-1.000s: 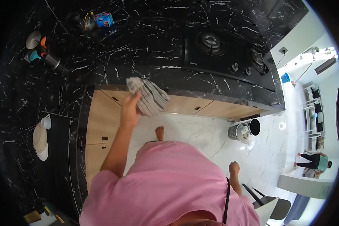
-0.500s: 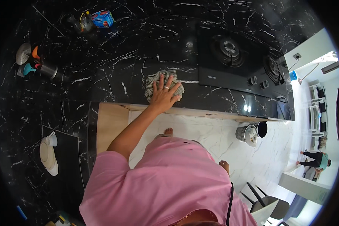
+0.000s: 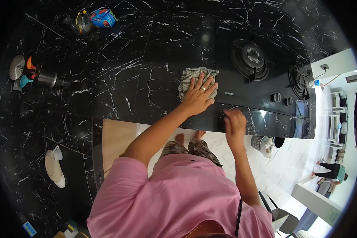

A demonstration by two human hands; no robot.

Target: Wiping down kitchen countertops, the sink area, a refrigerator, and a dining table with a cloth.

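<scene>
My left hand (image 3: 198, 93) lies spread and flat on a crumpled striped cloth (image 3: 186, 75) on the black marbled countertop (image 3: 115, 79), just left of the black gas hob (image 3: 250, 91). My right hand (image 3: 235, 125) hangs at the counter's front edge, right of and nearer me than the cloth, its fingers bent and blurred, so whether they hold anything is unclear. The hob has burners (image 3: 253, 55) and two knobs (image 3: 281, 99) toward its right.
Utensils with a steel cylinder (image 3: 47, 78) stand at left; a blue pack (image 3: 103, 18) behind; plates and a cup (image 3: 51, 166) lower left. Bins (image 3: 260, 146) sit on the floor (image 3: 273, 170) below, with a chair (image 3: 285, 222) nearby. Another person (image 3: 333, 171) is at far right.
My left hand came down onto the counter with the cloth and slid it right to the hob's edge, its fingers spreading. My right hand has risen to the counter's front edge.
</scene>
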